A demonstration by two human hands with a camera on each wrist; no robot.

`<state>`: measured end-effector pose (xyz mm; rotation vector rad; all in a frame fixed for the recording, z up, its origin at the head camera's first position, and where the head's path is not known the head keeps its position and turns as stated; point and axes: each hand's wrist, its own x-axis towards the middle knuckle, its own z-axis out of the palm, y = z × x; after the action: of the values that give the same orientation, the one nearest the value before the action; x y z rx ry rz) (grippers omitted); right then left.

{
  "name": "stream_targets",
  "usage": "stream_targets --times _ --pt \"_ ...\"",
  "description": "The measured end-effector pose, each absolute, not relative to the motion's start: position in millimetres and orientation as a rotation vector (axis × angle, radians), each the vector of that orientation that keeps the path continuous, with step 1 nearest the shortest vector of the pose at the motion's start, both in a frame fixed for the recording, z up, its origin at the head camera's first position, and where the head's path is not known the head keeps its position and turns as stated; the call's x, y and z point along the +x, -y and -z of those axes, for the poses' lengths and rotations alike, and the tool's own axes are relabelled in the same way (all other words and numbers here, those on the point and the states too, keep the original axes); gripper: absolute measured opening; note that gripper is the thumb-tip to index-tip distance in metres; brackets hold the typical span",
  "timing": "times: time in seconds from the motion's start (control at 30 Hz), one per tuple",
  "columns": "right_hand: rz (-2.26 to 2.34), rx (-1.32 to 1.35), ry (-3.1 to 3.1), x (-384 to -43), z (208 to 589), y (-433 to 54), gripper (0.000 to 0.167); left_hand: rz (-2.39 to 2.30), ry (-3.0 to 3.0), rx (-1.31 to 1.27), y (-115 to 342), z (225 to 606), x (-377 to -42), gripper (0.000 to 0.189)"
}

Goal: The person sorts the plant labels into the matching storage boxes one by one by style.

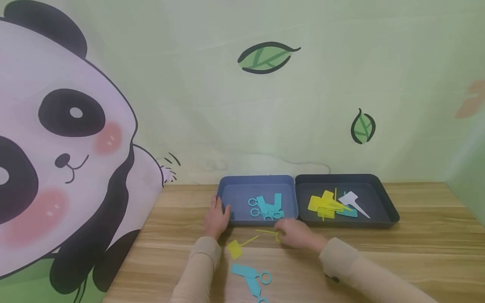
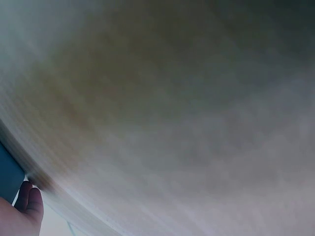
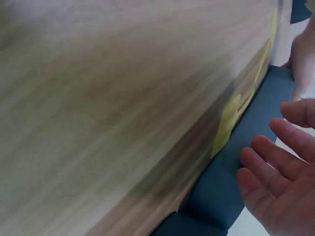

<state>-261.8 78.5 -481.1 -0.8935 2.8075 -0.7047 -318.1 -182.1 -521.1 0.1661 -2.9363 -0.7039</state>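
Note:
My left hand (image 1: 217, 219) holds the left wall of the blue tray (image 1: 231, 182), thumb over the rim and fingers along the outside. Several teal ring-ended tags (image 1: 268, 207) lie in that tray. My right hand (image 1: 297, 232) is low in front of the trays, at a yellow plant label (image 1: 265, 231) on the table. In the right wrist view the fingers of this hand (image 3: 280, 172) are loosely spread, and a yellow label (image 3: 227, 123) lies apart from them. Another yellow label (image 1: 235, 249) and two overlapping teal ring-ended tags (image 1: 244, 270) lie nearer on the table.
A dark tray (image 1: 386, 206) adjoins the blue one on the right. In it lie several yellow labels (image 1: 323, 205), a white T-shaped label (image 1: 350, 198) and a teal piece (image 1: 346, 212). The wooden table (image 1: 428, 240) meets a panda-printed backdrop (image 1: 212, 113) behind the trays.

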Motion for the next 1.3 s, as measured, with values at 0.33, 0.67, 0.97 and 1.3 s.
stream_targets --times 0.33,0.67,0.97,1.3 --pt "0.402 -1.170 -2.873 -258.2 496.4 -78.1 0.019 0.716 2.944 0.176 180.3 520.2 -318.5 0.061" --pt "0.331 -1.119 -2.906 -255.9 501.0 -80.0 0.024 0.719 2.929 0.173 180.0 521.1 -318.7 0.061" --pt "0.386 -1.024 -2.863 -254.8 499.5 -80.5 0.028 0.706 2.935 0.175 179.5 520.2 -317.7 0.060" --pt "0.352 -1.109 -2.887 -259.5 495.8 -88.1 0.032 0.720 2.920 0.180 180.3 519.1 -315.2 0.060"
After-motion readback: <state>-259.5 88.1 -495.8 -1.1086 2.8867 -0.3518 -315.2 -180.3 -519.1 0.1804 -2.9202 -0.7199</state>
